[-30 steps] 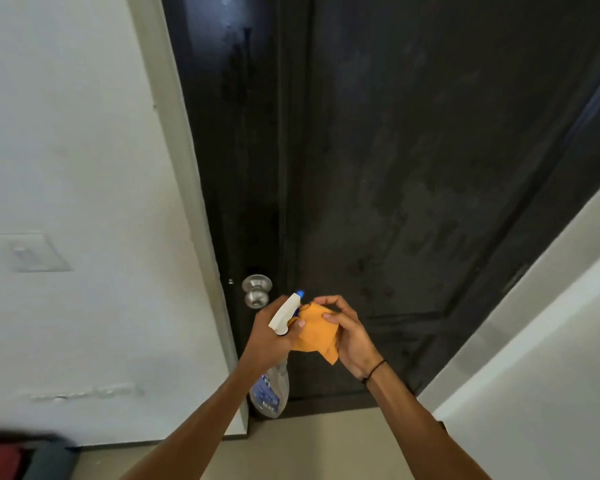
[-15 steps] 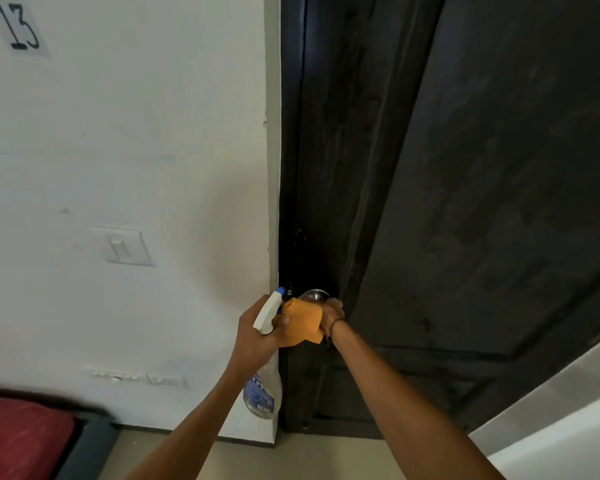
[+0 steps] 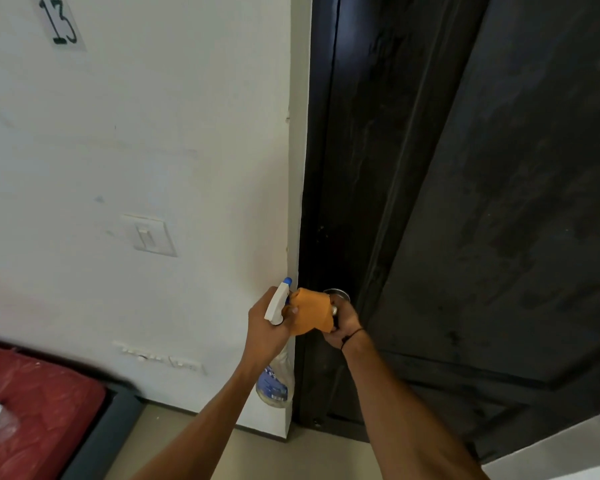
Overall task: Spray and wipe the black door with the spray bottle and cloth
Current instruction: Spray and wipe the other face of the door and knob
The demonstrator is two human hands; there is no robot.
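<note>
black door (image 3: 499, 202) edge beside wall (image 3: 153, 133); right hand (image 3: 343, 323) grips knob (image 3: 336, 296).

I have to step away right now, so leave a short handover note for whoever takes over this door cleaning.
Left hand: grips the spray bottle by its neck, with the orange cloth pinched against the trigger head.
Right hand: curled round the metal door knob, beside the cloth.
Black door: smears and dull patches show across its panel.
Done: cannot tell how much was sprayed; the panel looks partly streaked.
Left: probably free the right hand, take the cloth, spray and wipe the panel and the knob edge.
</note>
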